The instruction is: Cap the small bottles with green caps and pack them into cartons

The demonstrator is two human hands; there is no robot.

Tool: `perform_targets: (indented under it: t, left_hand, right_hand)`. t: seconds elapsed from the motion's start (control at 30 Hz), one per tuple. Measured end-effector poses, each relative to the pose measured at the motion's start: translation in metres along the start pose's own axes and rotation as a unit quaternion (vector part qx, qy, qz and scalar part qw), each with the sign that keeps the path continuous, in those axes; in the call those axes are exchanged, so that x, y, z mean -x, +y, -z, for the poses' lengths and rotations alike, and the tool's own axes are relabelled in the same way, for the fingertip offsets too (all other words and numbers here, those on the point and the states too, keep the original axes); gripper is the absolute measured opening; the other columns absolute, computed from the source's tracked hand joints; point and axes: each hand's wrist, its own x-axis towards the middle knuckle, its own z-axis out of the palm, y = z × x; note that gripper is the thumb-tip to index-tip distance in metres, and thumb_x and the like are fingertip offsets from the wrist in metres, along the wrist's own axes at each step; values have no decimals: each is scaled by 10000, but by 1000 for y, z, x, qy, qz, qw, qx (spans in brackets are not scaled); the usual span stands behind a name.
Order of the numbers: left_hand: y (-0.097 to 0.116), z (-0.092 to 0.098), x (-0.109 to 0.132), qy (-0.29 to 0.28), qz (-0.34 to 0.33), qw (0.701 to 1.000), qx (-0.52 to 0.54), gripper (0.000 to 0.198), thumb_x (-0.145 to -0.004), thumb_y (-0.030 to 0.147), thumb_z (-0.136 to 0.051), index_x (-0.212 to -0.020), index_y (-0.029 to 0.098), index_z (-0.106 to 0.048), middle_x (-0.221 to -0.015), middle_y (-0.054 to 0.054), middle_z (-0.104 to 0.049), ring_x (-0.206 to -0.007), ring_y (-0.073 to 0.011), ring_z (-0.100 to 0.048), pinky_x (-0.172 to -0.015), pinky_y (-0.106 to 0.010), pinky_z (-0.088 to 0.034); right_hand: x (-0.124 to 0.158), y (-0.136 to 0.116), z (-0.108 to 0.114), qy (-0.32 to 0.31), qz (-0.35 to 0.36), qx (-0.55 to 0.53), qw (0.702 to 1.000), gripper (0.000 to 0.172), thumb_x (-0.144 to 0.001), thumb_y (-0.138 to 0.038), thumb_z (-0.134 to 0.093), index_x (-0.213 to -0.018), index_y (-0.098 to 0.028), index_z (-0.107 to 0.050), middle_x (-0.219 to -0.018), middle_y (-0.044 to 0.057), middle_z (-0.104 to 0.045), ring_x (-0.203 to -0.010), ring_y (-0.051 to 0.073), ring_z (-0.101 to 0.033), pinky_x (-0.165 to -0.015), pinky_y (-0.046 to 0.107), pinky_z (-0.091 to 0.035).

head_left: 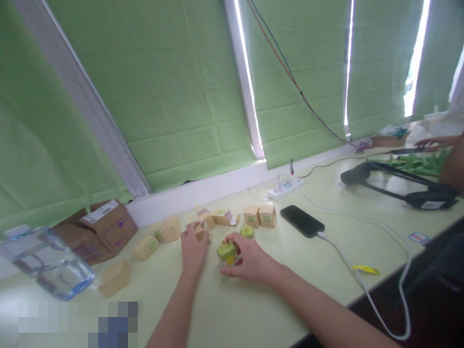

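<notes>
My right hand (250, 258) is wrapped round a small clear jar with a green lid (226, 250), which has a loop on top and an orange spot on its side. Just behind its fingers stands a second green-lidded jar (247, 232), partly hidden. To the left, my left hand (195, 244) grips a small cardboard box (201, 233), its fingers over the top and side. Behind the hands is an opened small box (223, 216) with its flaps out. Two closed small boxes with green labels, one of them the right-hand box (267, 216), stand side by side beyond the jars.
More small boxes (170, 228) lie left, near a large carton (105, 229) and a tilted water bottle (60, 266). On the right are a phone (302, 221) on a white cable, a power strip (285, 187) and a black frame-like device (395, 186). Another person's hand (435, 142) is at far right.
</notes>
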Motion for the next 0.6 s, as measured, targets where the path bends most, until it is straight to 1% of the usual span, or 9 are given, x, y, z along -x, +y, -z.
perform_targets:
  t: [0.1, 0.2, 0.3, 0.43, 0.53, 0.6]
  left_hand:
    - [9, 13, 6, 12, -28, 999, 20, 372, -830, 346, -573, -1174, 213, -521, -1145, -108, -619, -1112, -296, -594, -965, -462, -471]
    - [25, 31, 19, -22, -62, 997, 49, 335, -837, 364, -572, -1133, 223, -500, -1121, -83, -633, -1046, -276, -634, -900, -439, -507]
    - [40, 47, 36, -50, -124, 987, 93, 343, -836, 345, -583, -1148, 231, -496, -1156, -80, -620, -1043, -258, -641, -855, -403, -528]
    - [45, 57, 62, -62, -174, 975, 127, 429, -807, 295, -617, -1215, 223, -505, -1222, -107, -612, -1117, -276, -605, -878, -413, -521]
    - [43, 60, 75, -65, -179, 972, 136, 459, -787, 325, -660, -1207, 208, -517, -1185, -114, -636, -1083, -283, -616, -889, -426, -511]
    - [42, 62, 80, -73, -172, 972, 143, 445, -790, 343, -671, -1187, 208, -525, -1167, -109, -646, -1059, -277, -624, -888, -420, -506]
  right_hand:
    - [-2, -2, 0, 15, -14, -40, 999, 605, -682, -317, -810, -1203, -246, -511, -1056, 43, -657, -791, 166, -652, -653, 278, -568]
    - [-2, -8, 3, 44, -14, -99, 994, 627, -698, -325, -804, -1231, -248, -484, -1084, 53, -654, -829, 179, -669, -673, 293, -584]
    - [-1, -17, 9, 57, 15, -152, 987, 600, -739, -336, -779, -1259, -249, -492, -1118, 57, -644, -887, 181, -673, -719, 291, -587]
    - [3, -22, 14, 13, 52, -190, 980, 576, -744, -381, -780, -1250, -234, -548, -1144, 61, -641, -896, 176, -660, -654, 233, -561]
    - [5, -22, 14, -15, 60, -195, 979, 572, -733, -395, -792, -1231, -225, -569, -1142, 61, -641, -866, 166, -648, -622, 218, -542]
    - [7, -20, 13, -20, 54, -184, 981, 561, -740, -399, -787, -1226, -221, -570, -1109, 59, -651, -833, 158, -642, -613, 218, -535]
